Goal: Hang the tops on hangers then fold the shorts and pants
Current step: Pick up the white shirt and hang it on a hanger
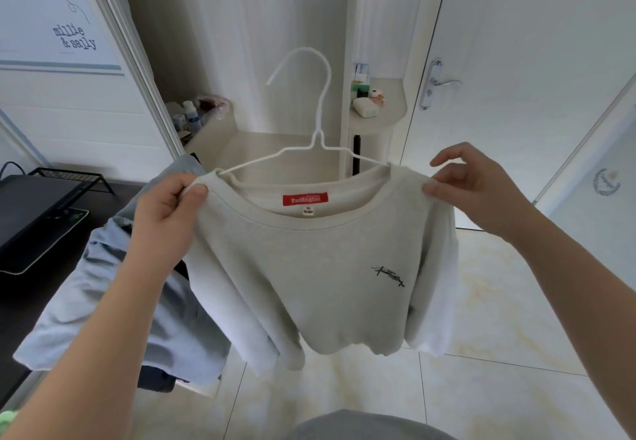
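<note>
Up in mid-air over the floor hangs the pale grey crew-neck sweatshirt (309, 267), left hand (165, 212) and right hand (481, 185) each with a pinching grip on a shoulder, the thin white wire hanger (318, 112) spanning side to side between them, hook rising dead centre.

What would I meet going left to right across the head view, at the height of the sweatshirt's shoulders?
Black wire rack → left hand → red label inside the sweatshirt collar → right hand → round emblem.
</note>
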Motion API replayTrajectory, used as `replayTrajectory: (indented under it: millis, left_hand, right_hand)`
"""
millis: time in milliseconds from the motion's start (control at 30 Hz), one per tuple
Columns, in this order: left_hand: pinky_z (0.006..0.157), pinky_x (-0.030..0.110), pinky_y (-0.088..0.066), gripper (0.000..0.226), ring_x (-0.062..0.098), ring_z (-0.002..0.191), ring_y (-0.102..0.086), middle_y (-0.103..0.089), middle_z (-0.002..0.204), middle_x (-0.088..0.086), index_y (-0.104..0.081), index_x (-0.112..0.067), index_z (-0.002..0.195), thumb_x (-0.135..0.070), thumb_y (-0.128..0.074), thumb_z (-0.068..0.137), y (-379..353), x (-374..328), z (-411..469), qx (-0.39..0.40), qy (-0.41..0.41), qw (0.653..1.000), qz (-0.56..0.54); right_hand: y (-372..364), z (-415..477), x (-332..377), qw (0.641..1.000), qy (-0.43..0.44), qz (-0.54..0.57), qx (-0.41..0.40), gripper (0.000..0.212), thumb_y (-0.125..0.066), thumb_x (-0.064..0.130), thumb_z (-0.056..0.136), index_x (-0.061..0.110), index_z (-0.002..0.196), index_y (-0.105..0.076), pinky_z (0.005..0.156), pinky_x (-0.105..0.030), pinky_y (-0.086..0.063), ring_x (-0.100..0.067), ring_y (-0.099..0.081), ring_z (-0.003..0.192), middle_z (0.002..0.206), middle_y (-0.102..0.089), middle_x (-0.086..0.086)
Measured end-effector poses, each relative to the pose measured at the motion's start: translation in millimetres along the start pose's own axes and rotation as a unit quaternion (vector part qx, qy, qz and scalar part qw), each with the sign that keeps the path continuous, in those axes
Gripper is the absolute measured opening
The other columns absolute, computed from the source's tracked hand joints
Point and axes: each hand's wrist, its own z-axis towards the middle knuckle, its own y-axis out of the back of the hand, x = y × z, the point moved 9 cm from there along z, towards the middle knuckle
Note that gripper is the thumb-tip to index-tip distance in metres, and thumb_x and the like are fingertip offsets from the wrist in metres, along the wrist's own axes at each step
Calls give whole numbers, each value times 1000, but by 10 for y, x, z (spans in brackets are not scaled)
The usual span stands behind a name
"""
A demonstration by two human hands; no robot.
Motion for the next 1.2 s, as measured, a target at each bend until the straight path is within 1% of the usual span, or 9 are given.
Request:
replayTrajectory:
  millis: [133, 300, 400, 500, 600, 833, 967, 1067, 1200]
  left_hand:
    - [68, 10, -42, 14, -5, 74, -54, -63, 74, -21, -68, -41, 83, -37, -55, 89, -173, -53, 19, 27, -9, 999, 17]
    - [70, 18, -43, 15, 5, 75, -56, -65, 82, -2, -68, -36, 86, -44, -55, 88, -321, -57, 22, 78, -8, 995, 61]
    - [78, 9, -43, 11, -1, 86, -60, -69, 93, -11, -68, -33, 100, -29, -58, 99, -358, -21, 25, 110, -5, 988, 106]
    - [79, -5, -34, 17, -20, 95, -55, -65, 101, -25, -68, -26, 111, -21, -54, 102, -426, -40, -10, 133, -21, 980, 150]
    - [82, -5, -34, 24, -29, 98, -48, -58, 104, -30, -69, -16, 121, -17, -53, 103, -483, -45, -26, 147, -51, 970, 184]
    - [74, -2, -35, 22, 18, 87, -59, -64, 92, -5, -68, -10, 119, -8, -58, 99, -574, 182, -4, 152, -28, 957, 244]
    - [83, -2, -34, 31, 10, 100, -59, -68, 110, -6, -65, -15, 130, -12, -52, 103, -738, 240, 73, 189, -32, 953, 233]
    - [90, 13, -36, 36, 6, 106, -54, -60, 115, -13, -56, -24, 140, -22, -50, 104, -833, 376, 165, 195, 11, 953, 233]
    - [91, 27, -40, 52, 12, 103, -54, -50, 123, -5, -43, -28, 148, -26, -60, 99, -948, 489, 217, 184, 73, 953, 230]
  right_hand:
    - [-167, -61, -5, 991, 36, -124, 17, 14, -71, 19, 92, 29, 83, -68, 61, -9, -37, 2, -50, 62, 73, -63, 14]
    - [-322, -187, -209, 985, 17, -167, 36, 23, -62, 26, 98, 15, 78, -57, 54, -17, -32, -4, -39, 57, 61, -44, 11]
    - [-357, -251, -198, 990, 14, -131, 45, 16, -56, 26, 100, 23, 84, -56, 55, -16, -32, -4, -40, 60, 65, -46, 9]
    - [-381, -263, -180, 994, 4, -90, 54, 19, -55, 16, 100, 24, 84, -58, 59, -20, -33, -10, -43, 65, 69, -49, -7]
    - [-303, -266, -166, 1000, -4, -12, 20, 30, -55, 2, 99, 24, 78, -62, 58, -15, -37, -8, -48, 65, 67, -54, 5]
    - [-121, -302, -219, 999, -5, 47, 17, 29, -55, -1, 97, 19, 81, -66, 58, -15, -42, -10, -53, 65, 70, -60, 3]
    - [-48, -328, -368, 997, -34, 62, 8, 28, -54, 0, 98, 18, 81, -67, 57, -17, -44, -12, -55, 64, 70, -62, 1]
    - [-50, -352, -462, 994, -58, 95, 4, 27, -54, 0, 98, 17, 81, -68, 55, -17, -46, -12, -57, 61, 69, -64, -1]
    - [-109, -349, -597, 984, -109, 138, -22, 21, -57, 8, 97, 17, 82, -68, 54, -17, -46, -14, -57, 62, 70, -64, -2]
